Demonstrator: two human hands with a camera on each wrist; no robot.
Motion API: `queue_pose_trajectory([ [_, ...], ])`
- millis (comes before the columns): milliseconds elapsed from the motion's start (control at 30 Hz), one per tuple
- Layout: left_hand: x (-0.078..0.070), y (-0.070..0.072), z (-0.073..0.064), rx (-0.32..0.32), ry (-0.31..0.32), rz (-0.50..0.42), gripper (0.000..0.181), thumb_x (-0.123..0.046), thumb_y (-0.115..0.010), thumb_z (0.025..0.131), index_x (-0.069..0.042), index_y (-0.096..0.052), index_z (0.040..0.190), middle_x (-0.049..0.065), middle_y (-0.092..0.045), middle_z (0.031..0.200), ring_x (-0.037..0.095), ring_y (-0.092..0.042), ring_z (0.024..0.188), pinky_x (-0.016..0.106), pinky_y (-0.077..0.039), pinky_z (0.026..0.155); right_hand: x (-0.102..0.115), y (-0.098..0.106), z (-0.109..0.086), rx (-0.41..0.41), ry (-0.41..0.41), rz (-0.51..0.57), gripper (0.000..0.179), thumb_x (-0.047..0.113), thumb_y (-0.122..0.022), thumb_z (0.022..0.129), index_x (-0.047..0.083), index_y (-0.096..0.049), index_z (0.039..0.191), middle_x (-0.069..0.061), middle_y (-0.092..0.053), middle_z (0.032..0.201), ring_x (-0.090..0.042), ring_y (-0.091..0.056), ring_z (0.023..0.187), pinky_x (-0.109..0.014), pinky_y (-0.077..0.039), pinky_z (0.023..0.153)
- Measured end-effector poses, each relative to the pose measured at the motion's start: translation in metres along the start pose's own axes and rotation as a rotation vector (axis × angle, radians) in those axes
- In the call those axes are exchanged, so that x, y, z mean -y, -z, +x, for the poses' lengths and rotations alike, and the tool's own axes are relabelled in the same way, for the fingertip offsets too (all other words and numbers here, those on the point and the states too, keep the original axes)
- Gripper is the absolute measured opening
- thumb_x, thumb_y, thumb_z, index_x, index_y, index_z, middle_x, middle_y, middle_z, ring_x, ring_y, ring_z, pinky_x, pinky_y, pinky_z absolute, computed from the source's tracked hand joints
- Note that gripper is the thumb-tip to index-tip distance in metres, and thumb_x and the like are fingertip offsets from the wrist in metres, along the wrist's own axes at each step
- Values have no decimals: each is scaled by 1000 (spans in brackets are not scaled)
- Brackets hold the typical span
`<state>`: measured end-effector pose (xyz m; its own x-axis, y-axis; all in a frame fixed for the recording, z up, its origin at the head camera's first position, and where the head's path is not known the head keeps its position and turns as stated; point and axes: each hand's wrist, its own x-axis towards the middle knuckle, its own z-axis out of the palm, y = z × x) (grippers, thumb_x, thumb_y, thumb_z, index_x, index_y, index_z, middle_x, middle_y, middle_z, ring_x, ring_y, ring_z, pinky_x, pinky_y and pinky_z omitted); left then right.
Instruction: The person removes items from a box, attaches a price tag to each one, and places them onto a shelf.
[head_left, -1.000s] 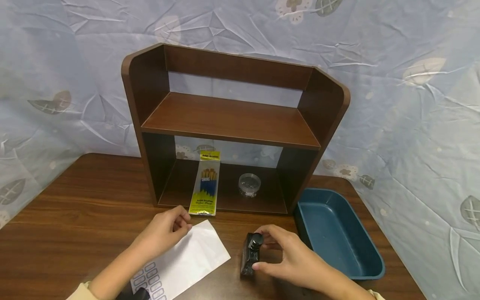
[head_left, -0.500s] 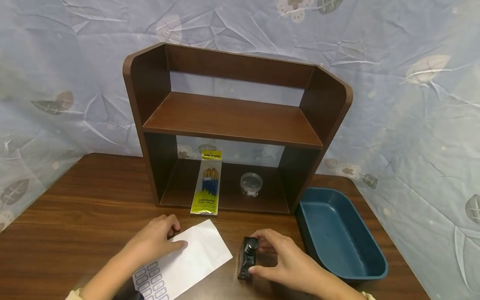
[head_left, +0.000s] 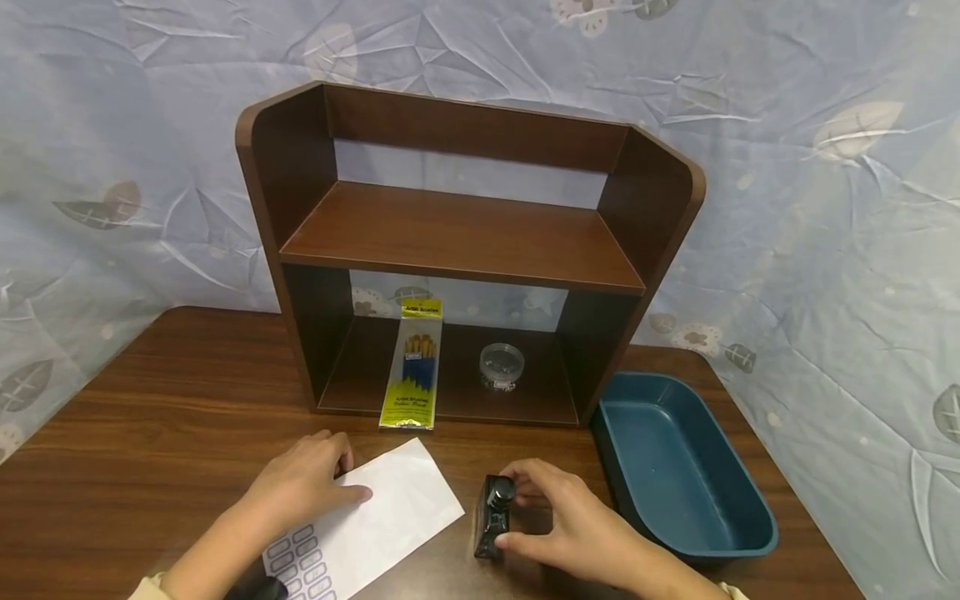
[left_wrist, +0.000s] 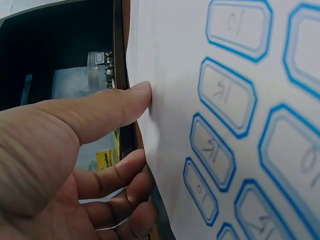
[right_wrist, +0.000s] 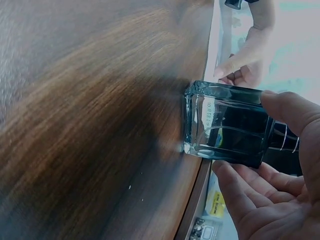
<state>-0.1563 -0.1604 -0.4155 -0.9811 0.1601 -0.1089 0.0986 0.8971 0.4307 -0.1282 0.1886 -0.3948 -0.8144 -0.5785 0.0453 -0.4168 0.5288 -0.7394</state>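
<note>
In the head view a dark glass perfume bottle (head_left: 489, 521) with a round black cap stands upright on the table. My right hand (head_left: 558, 525) grips it between thumb and fingers from the right; the right wrist view shows the bottle's base (right_wrist: 190, 122) close to the wood. My left hand (head_left: 303, 483) rests at the left edge of a white sheet of paper (head_left: 401, 508), thumb laid on the sheet and fingers loosely bent along its edge. Up close in the left wrist view, the paper (left_wrist: 165, 60) carries rows of blue-outlined label shapes.
Behind the hands stands a brown two-tier shelf (head_left: 465, 237). A yellow-topped pack of artist brushes (head_left: 411, 367) leans in its lower tier, beside a small clear round jar (head_left: 501, 367). A blue plastic bin (head_left: 675, 467) sits to the right on the wooden table (head_left: 150, 417).
My left hand has come back to the left, from above the paper to its edge. My right hand has shifted the bottle slightly left; over the last half second both hands stay nearly still.
</note>
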Motion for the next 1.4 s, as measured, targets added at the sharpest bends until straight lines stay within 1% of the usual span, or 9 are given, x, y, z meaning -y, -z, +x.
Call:
queue_pose_trajectory([
  [200,0,0,0,-9,-4,-13,40,-40,-91,78,-17,-62,92,-4,-61,91,15,-50,81,32,-42,66,0,-1,1,-10,7,-2,58,41,-83,90,11,-58,133,-2,-68,124,-17,-71,116,-24,-60,97],
  [467,-1,0,1,-5,3,-34,43,-36,-92,77,-16,-59,93,-2,-58,82,17,-50,76,31,-40,64,-1,-4,1,-25,12,-15,56,39,-84,90,11,-58,130,-1,-68,123,-17,-71,116,-25,-61,96],
  [700,-1,-1,1,-20,-13,-40,42,-34,-93,76,-17,-60,96,-3,-59,82,17,-49,77,32,-40,66,1,-5,1,-29,-6,-26,57,40,-85,89,12,-58,130,0,-68,120,-10,-70,109,-25,-62,93],
  [900,1,-2,1,-18,-34,-46,34,-30,-91,79,-15,-64,95,-2,-63,85,15,-52,78,31,-44,68,1,-9,2,-48,6,-22,57,37,-85,88,11,-56,129,-1,-68,119,-9,-69,107,-24,-62,91],
  [1000,2,-1,0,-14,-40,-60,29,-27,-89,81,-15,-66,94,-2,-61,85,15,-52,80,31,-44,69,1,-10,2,-51,27,-26,61,37,-84,90,9,-54,134,-2,-67,121,-9,-67,107,-24,-61,91],
  [1067,3,-1,-1,-12,-48,-86,25,-25,-87,83,-16,-66,92,-2,-59,82,14,-51,79,29,-42,67,1,-10,2,-47,36,-37,63,40,-83,91,11,-53,139,0,-65,121,-9,-67,107,-26,-62,91],
  [1133,5,0,-2,-14,-73,-125,22,-22,-86,84,-16,-66,90,-3,-58,80,13,-50,76,27,-41,65,1,-10,2,-39,37,-49,65,43,-81,92,13,-52,143,1,-63,121,-10,-68,106,-27,-62,91],
  [1200,6,0,-4,-17,-108,-168,20,-20,-85,85,-15,-66,90,-3,-57,78,11,-49,72,24,-39,62,2,-10,2,-33,29,-61,64,47,-80,92,16,-54,143,3,-62,118,-12,-70,105,-29,-62,92],
  [1400,8,5,-9,-28,-236,-278,13,-16,-79,91,-14,-66,90,-6,-54,74,2,-43,64,20,-38,57,8,-11,3,-45,-1,-104,62,53,-80,89,18,-59,135,7,-60,110,-12,-70,102,-29,-62,89],
])
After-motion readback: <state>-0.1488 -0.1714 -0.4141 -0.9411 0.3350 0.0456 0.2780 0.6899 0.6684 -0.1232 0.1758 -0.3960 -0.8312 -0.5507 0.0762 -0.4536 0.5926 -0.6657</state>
